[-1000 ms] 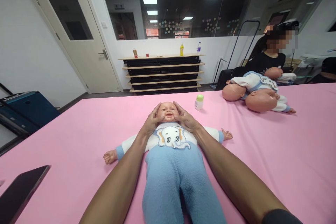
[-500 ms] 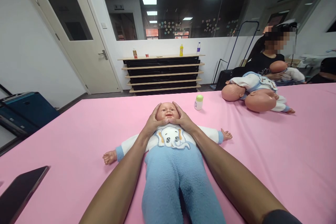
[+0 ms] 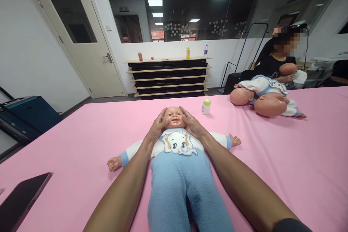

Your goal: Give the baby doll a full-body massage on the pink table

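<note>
Baby doll [image 3: 179,174] face-up on the pink cloth [image 3: 81,141], head [image 3: 174,111] toward 12 o'clock; my left hand [image 3: 156,127] lies along its head at 9, my right hand [image 3: 194,125] at 3; both mostly open, lightly curved, touching but not closed around anything; step looks like thumb-stroking the cheeks (my guess); next move seems to call for light, matched thumb pressure, head steady; green-capped bottle [image 3: 206,108] near the head, about 2; smartphone [image 3: 24,201] at 8.

Baby doll [image 3: 181,168], blue-and-white suit with elephant motif, face-up on pink-covered table [image 3: 67,137], left hand [image 3: 157,126] and right hand [image 3: 192,125] against its cheeks; green-capped bottle [image 3: 206,107], upright; dark phone [image 3: 23,201]; heaped dolls [image 3: 270,106] at right.
</note>
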A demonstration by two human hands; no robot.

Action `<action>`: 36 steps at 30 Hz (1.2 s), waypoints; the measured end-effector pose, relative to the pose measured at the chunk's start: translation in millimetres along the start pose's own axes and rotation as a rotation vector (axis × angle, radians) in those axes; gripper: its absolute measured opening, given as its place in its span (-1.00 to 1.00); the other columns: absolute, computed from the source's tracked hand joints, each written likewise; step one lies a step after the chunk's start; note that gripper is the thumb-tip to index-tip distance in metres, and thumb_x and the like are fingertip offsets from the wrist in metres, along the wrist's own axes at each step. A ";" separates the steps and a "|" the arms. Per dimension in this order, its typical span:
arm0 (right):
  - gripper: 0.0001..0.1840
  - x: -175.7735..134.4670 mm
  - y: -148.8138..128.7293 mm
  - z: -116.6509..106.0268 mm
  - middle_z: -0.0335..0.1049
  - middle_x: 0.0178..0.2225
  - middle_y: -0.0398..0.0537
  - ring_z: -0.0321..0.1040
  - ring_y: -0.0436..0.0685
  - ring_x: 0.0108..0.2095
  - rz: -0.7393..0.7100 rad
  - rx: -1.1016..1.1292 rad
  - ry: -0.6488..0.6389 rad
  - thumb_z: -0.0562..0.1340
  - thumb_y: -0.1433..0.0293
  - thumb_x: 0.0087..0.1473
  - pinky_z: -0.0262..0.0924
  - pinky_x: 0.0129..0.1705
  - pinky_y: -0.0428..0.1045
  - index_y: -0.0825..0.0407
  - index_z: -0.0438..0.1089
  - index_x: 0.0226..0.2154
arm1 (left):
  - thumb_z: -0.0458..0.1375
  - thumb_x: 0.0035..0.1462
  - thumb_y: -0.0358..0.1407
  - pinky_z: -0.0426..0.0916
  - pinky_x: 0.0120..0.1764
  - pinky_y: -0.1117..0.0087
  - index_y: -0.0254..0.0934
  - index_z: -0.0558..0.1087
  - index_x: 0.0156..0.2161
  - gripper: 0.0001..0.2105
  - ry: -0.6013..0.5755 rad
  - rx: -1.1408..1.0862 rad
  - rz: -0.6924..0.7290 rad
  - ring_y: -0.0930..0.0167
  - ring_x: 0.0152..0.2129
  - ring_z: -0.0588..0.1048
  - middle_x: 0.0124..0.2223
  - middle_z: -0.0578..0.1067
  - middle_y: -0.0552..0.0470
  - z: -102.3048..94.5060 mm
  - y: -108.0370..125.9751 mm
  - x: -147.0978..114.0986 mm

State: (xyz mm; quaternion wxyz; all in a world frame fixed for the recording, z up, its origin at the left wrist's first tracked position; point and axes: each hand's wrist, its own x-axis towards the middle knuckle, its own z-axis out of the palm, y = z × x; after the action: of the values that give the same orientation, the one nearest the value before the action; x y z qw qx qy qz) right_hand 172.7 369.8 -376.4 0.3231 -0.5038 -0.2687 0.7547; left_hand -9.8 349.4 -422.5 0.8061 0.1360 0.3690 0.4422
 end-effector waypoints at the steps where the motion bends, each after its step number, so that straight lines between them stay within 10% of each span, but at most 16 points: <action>1: -0.02 -1.0 -0.3 0.8 -0.01 0.29 -0.11 0.06 0.19 0.26 -0.013 -0.080 0.012 0.40 0.25 -0.08 -0.03 0.30 0.17 -0.19 -0.06 0.30 | 0.36 -0.09 -0.23 0.08 0.28 0.11 -0.10 0.00 0.34 -0.08 0.002 0.083 0.018 0.19 0.22 0.18 0.29 0.11 -0.05 0.4 0.7 -1.3; 5: 0.16 -4.3 -2.6 3.8 -0.07 0.31 -0.15 -0.03 0.22 0.29 -0.033 -0.270 0.055 0.49 0.39 -0.26 -0.07 0.32 0.16 -0.21 -0.09 0.30 | 0.42 -0.23 -0.33 0.09 0.28 0.15 -0.09 0.01 0.34 0.02 0.027 0.246 0.074 0.17 0.24 0.14 0.31 0.07 -0.03 1.5 2.8 -4.7; 19: -0.17 1.8 -0.7 0.9 0.10 0.24 -0.05 0.15 0.16 0.21 0.036 0.142 0.002 0.31 0.19 0.03 0.02 0.29 0.16 -0.15 -0.01 0.28 | 0.24 0.07 -0.12 0.13 0.26 0.10 -0.11 -0.04 0.35 -0.19 -0.015 -0.081 -0.017 0.21 0.19 0.24 0.29 0.10 -0.09 2.6 0.2 -1.2; 26: 0.17 -5.6 -3.2 5.5 -0.07 0.31 -0.14 0.01 0.22 0.27 -0.028 -0.244 0.040 0.49 0.40 -0.27 -0.01 0.30 0.15 -0.21 -0.09 0.30 | 0.41 -0.20 -0.31 0.09 0.28 0.18 -0.11 -0.01 0.34 0.01 0.016 0.224 0.059 0.18 0.23 0.15 0.31 0.06 -0.04 0.1 2.7 -3.9; 36: 0.15 -3.1 -2.4 8.6 -0.08 0.31 -0.09 0.14 0.22 0.21 0.061 -0.007 0.007 0.44 0.44 -0.22 0.11 0.24 0.15 -0.23 -0.13 0.31 | 0.33 -0.10 -0.33 0.13 0.25 0.09 -0.08 -0.01 0.34 -0.08 -0.024 0.036 0.007 0.19 0.18 0.24 0.27 0.14 -0.06 -2.6 -3.3 -0.4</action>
State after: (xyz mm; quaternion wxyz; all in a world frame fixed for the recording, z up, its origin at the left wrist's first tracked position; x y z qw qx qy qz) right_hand 166.0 368.3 -369.8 0.2989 -0.5156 -0.2548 0.7615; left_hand -9.8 346.8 -425.9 0.8063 0.1573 0.3668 0.4366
